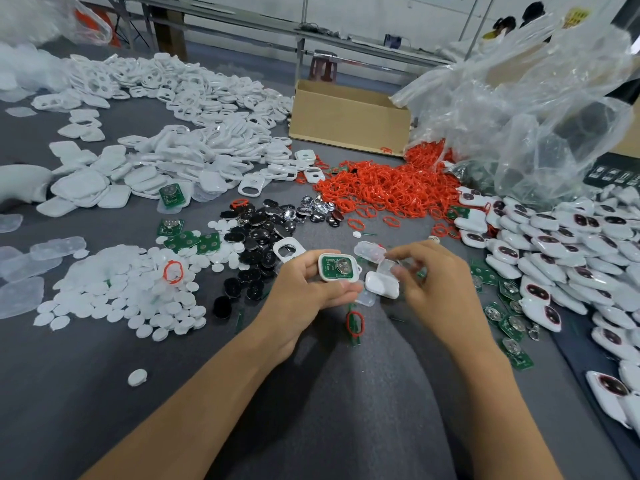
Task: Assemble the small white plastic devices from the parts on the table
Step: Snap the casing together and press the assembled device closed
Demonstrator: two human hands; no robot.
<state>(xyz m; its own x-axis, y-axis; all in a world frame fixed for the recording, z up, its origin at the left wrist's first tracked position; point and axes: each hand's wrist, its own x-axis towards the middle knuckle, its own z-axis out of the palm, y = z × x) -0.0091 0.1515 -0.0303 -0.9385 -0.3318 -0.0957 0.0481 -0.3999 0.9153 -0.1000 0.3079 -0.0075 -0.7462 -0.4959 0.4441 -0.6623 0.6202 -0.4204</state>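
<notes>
My left hand [308, 287] grips a small white plastic shell [339, 268] with a green circuit board and a round battery seated inside, open side facing up. Just to its right, my right hand [433, 285] has its fingers curled over a translucent plastic piece [388, 266]; the pinch itself is blurred. A white cover [381, 285] lies on the grey table between both hands, and a clear cap [369, 251] lies just behind it.
White shells [194, 157] are heaped at the back left, white discs [128, 292] at the left, black and chrome buttons [263, 226] in the middle, red rings [388, 188] behind. Finished devices [568, 251] pile up at the right by green boards [509, 320], a cardboard box [349, 123] and a plastic bag [533, 109].
</notes>
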